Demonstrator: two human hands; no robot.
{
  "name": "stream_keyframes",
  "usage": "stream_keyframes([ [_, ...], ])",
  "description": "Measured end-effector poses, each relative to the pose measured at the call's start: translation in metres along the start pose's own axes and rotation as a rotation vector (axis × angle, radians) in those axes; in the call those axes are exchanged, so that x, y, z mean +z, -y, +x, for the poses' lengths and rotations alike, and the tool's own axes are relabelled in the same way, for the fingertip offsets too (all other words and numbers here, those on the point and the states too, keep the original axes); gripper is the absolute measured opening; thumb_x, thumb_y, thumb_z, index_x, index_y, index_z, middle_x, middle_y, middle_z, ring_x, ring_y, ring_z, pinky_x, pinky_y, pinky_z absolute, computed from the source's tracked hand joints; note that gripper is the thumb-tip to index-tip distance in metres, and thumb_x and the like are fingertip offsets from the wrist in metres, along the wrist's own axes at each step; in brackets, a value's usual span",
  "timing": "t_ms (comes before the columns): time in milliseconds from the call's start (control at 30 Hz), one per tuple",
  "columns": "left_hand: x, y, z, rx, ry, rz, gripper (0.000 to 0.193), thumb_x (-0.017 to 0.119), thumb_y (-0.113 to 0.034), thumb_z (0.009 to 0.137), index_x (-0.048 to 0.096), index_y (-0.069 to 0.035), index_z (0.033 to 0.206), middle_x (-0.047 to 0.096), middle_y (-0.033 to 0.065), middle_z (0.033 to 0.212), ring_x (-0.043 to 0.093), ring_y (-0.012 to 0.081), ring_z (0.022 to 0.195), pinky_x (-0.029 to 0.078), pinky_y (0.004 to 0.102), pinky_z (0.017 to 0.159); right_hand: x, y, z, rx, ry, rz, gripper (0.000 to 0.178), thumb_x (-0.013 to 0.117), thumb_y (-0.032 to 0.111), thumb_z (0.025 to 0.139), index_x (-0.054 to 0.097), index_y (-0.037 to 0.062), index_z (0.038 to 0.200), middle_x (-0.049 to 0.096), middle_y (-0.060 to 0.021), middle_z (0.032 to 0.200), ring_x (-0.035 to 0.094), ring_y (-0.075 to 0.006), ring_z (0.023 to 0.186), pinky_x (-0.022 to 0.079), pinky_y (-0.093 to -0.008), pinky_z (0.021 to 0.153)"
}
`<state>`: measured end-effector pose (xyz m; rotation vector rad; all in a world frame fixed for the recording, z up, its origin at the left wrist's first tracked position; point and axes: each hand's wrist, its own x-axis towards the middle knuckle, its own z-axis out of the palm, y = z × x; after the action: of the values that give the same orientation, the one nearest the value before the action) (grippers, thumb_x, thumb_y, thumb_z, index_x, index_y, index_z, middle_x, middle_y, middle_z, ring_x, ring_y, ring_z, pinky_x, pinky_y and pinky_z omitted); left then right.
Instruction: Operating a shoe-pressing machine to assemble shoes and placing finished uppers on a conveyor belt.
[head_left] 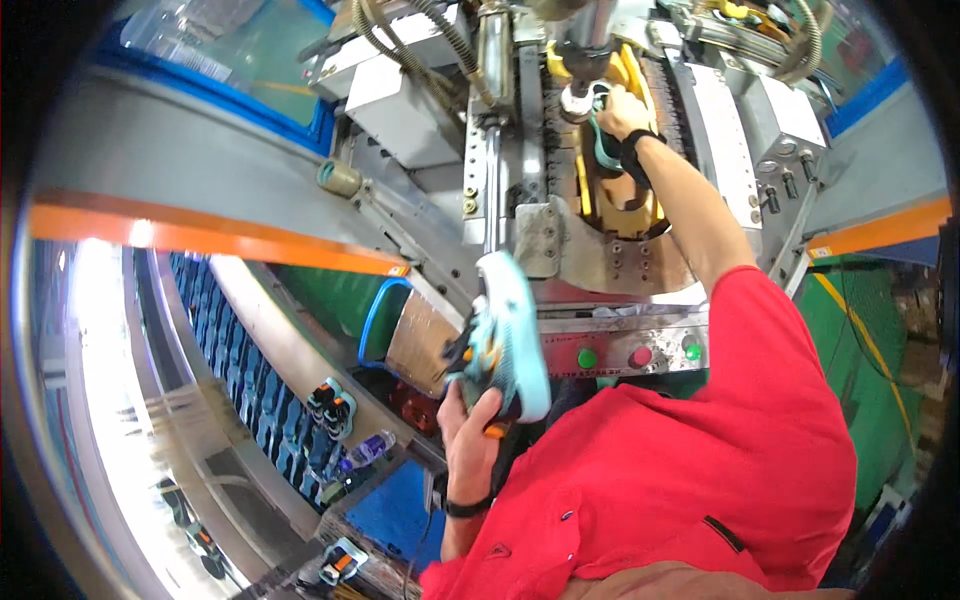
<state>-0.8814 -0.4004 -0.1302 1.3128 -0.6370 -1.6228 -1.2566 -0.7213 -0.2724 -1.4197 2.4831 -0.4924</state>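
My left hand [468,435] grips a light-blue running shoe [518,335] by its heel end, the toe pointing up and away from me. Dark laces and orange details show along its side. Far forward, my right hand [624,112] is closed on a second shoe [605,150] inside the press, which is teal where it shows. Yellow pads [636,80] flank that shoe, and a round press head [578,100] stands close to its left. My fingers hide part of the second shoe.
In front of me runs a control panel with a red button [640,357] and a green button [587,357]. At left a conveyor [235,370] curves past, with dark shoes [332,408] and a plastic bottle [368,452] beside it. A metal rod [493,190] stands left of the press bed.
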Motion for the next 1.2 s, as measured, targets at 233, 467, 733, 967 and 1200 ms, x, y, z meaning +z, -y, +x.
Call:
stream_keyframes([
  [233, -0.061, 0.051, -0.098, 0.168, -0.588, -0.233, 0.042, 0.065, -0.010, 0.087, 0.052, 0.000, 0.126, 0.063, 0.0047, 0.111, 0.062, 0.0160, 0.095, 0.051, 0.0292, 0.082, 0.009, -0.015, -0.053, -0.649, -0.260, -0.045, 0.041, 0.056, 0.012, 0.081, 0.052, 0.0023, 0.121, 0.060, -0.0252, 0.108, 0.061, -0.0412, 0.099, 0.050, -0.0474, 0.085],
  [467, -0.036, 0.147, -0.168, 0.192, -0.661, -0.383, 0.025, 0.066, -0.003, 0.086, 0.062, 0.001, 0.110, 0.066, 0.0107, 0.104, 0.064, 0.0211, 0.091, 0.049, 0.0320, 0.081, 0.041, -0.016, -0.348, -0.995, 0.282, 0.411, 0.015, 0.055, 0.012, 0.090, 0.060, 0.0032, 0.101, 0.060, -0.0163, 0.091, 0.059, -0.0355, 0.087, 0.048, -0.0447, 0.077],
  [733, -0.022, 0.182, -0.263, 0.257, -0.829, -0.885, 0.029, 0.062, -0.010, 0.091, 0.057, 0.003, 0.116, 0.066, 0.0097, 0.105, 0.067, 0.0184, 0.091, 0.054, 0.0305, 0.079, 0.169, -0.059, -0.350, -1.239, 0.360, 0.248, 0.016, 0.052, 0.010, 0.089, 0.061, 0.0065, 0.102, 0.060, -0.0144, 0.101, 0.056, -0.0351, 0.102, 0.045, -0.0435, 0.090],
  [967, -0.120, 0.276, -0.340, 0.394, -1.231, -1.068, 0.027, 0.068, -0.008, 0.086, 0.060, 0.006, 0.107, 0.067, 0.0124, 0.092, 0.069, 0.0243, 0.080, 0.058, 0.0372, 0.066, 0.109, 0.063, -0.375, -1.348, 0.473, 0.410, 0.015, 0.058, 0.012, 0.091, 0.063, 0.0012, 0.101, 0.062, -0.0160, 0.096, 0.060, -0.0315, 0.086, 0.049, -0.0367, 0.081],
  [1200, -0.321, 0.350, -0.443, 0.545, -1.530, -1.087, 0.024, 0.069, -0.001, 0.080, 0.060, 0.004, 0.102, 0.066, 0.0124, 0.093, 0.068, 0.0260, 0.077, 0.059, 0.0389, 0.066, -0.090, 0.347, -0.649, -2.031, 0.412, 0.740, 0.020, 0.062, 0.005, 0.089, 0.063, 0.0030, 0.108, 0.065, -0.0091, 0.094, 0.063, -0.0198, 0.085, 0.048, -0.0297, 0.074],
])
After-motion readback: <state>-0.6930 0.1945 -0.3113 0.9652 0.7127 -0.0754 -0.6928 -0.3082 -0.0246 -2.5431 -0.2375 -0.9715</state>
